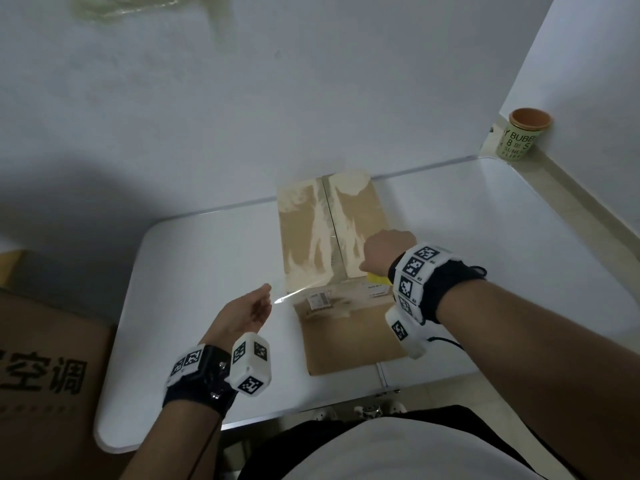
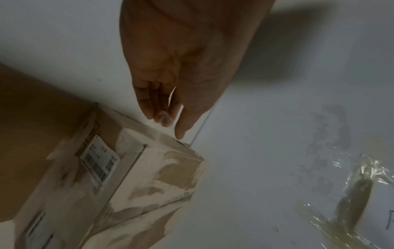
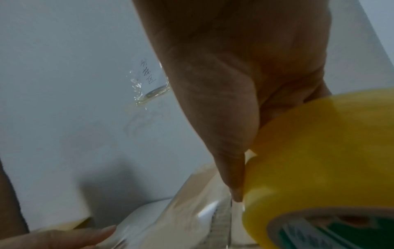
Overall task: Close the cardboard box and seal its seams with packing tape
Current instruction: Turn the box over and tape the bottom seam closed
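A closed brown cardboard box [image 1: 304, 237] stands on the white table [image 1: 207, 271], its top centre seam under clear tape. My right hand [image 1: 384, 251] grips a yellow tape roll [image 1: 377, 278] at the box's near right top edge; the thumb [image 3: 232, 176] presses the roll [image 3: 319, 151]. A clear tape strip [image 1: 304, 292] runs from the roll leftward over the near top edge. My left hand [image 1: 265, 301] pinches the strip's free end just beyond the near left corner. In the left wrist view, fingers [image 2: 153, 107] and thumb close together above the box [image 2: 149, 176].
A large printed cardboard carton [image 1: 45, 358] stands left of the table. A green cup [image 1: 523, 136] with an orange inside sits on a ledge at the back right. White walls close in behind and to the right; crumpled clear tape [image 1: 104, 8] sticks to the back wall.
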`<state>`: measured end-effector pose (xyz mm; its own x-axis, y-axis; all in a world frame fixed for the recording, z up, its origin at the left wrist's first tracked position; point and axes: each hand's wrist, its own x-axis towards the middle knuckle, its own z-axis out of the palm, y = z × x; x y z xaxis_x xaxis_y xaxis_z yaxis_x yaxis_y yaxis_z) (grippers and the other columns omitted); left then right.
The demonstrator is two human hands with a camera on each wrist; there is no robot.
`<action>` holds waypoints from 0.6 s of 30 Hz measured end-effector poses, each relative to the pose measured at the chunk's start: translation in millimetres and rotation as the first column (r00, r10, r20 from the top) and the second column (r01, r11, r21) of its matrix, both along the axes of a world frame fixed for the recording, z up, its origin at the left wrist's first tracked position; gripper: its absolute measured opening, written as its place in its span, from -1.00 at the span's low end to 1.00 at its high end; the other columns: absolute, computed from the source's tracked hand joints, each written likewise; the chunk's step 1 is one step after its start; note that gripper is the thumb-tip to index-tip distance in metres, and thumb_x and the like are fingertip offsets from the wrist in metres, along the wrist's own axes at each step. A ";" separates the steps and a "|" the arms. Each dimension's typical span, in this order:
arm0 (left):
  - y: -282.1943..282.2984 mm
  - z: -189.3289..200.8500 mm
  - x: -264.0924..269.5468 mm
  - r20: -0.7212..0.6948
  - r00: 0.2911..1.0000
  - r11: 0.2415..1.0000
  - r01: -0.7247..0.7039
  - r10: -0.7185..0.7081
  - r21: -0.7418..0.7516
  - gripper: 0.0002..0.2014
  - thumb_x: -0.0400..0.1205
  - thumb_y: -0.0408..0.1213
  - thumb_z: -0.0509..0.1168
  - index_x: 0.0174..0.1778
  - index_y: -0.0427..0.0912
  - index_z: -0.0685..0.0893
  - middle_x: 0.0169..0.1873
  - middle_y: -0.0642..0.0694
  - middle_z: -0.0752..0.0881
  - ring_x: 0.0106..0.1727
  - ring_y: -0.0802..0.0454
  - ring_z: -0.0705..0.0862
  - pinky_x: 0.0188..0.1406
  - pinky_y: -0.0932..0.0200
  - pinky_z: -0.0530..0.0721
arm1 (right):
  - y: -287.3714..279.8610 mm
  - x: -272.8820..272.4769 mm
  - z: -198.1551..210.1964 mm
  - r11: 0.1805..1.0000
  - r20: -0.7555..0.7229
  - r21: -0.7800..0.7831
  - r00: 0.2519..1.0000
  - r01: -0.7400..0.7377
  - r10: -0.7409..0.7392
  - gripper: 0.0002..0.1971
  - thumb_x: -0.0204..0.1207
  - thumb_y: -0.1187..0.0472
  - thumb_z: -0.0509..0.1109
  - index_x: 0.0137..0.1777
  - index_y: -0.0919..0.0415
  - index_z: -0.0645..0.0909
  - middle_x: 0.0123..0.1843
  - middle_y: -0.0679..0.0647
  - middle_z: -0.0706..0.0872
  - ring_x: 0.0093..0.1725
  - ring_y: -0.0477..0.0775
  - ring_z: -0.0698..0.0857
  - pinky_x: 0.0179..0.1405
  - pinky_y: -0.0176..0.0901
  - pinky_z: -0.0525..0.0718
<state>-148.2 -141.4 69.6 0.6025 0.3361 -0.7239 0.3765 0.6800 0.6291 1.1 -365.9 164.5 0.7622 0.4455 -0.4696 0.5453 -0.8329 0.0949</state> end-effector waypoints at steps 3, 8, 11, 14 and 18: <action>0.6 -5.9 -7.3 -0.001 0.997 0.997 -0.078 0.078 0.005 -0.86 0.50 -0.32 0.52 -0.11 -0.25 0.72 -0.27 -0.08 0.73 -0.27 0.12 0.72 -0.15 0.28 0.73 | 9.8 -3.2 -10.7 1.000 -0.007 -0.007 1.000 0.028 -0.029 -0.66 0.66 0.19 0.18 -0.39 0.18 0.45 -0.41 0.00 0.44 -0.48 -0.04 0.39 -0.51 -0.27 0.28; 1.6 -6.8 -15.8 -0.017 0.997 0.997 -0.078 0.078 -0.028 -0.87 0.52 -0.33 0.50 -0.10 -0.23 0.68 -0.27 -0.11 0.72 -0.23 0.08 0.69 0.03 0.21 0.67 | 24.1 -13.2 -18.8 0.998 0.011 -0.069 1.000 -0.001 0.002 -0.63 0.63 0.24 0.17 -0.46 0.15 0.38 -0.46 -0.02 0.42 -0.51 -0.05 0.38 -0.53 -0.26 0.30; 0.0 -10.7 -13.6 -0.037 0.993 0.994 -0.109 0.108 -0.026 -0.87 0.51 -0.34 0.50 -0.13 -0.23 0.67 -0.31 -0.11 0.71 -0.27 0.07 0.68 0.08 0.20 0.68 | 31.1 -14.8 -17.6 0.992 -0.019 -0.123 1.000 0.002 -0.004 -0.64 0.62 0.28 0.17 -0.45 0.15 0.39 -0.44 -0.01 0.44 -0.50 -0.04 0.40 -0.54 -0.23 0.31; -0.1 -12.8 -8.8 -0.057 0.993 0.995 -0.105 0.104 -0.004 -0.87 0.52 -0.32 0.49 -0.19 -0.21 0.65 -0.34 -0.09 0.68 -0.29 0.09 0.65 0.09 0.21 0.66 | 35.9 -15.7 -12.7 0.990 -0.009 -0.142 1.000 0.008 -0.009 -0.65 0.61 0.30 0.17 -0.46 0.16 0.40 -0.43 -0.01 0.45 -0.49 -0.04 0.40 -0.54 -0.24 0.31; 3.5 -16.1 -7.0 -0.057 0.993 0.994 -0.106 0.105 -0.004 -0.88 0.52 -0.31 0.49 -0.22 -0.20 0.66 -0.37 -0.08 0.69 -0.32 0.09 0.66 -0.02 0.23 0.67 | 41.0 -16.4 -11.8 0.988 0.019 -0.152 1.000 -0.003 0.006 -0.62 0.62 0.31 0.16 -0.47 0.17 0.37 -0.45 -0.01 0.42 -0.51 -0.05 0.38 -0.57 -0.24 0.26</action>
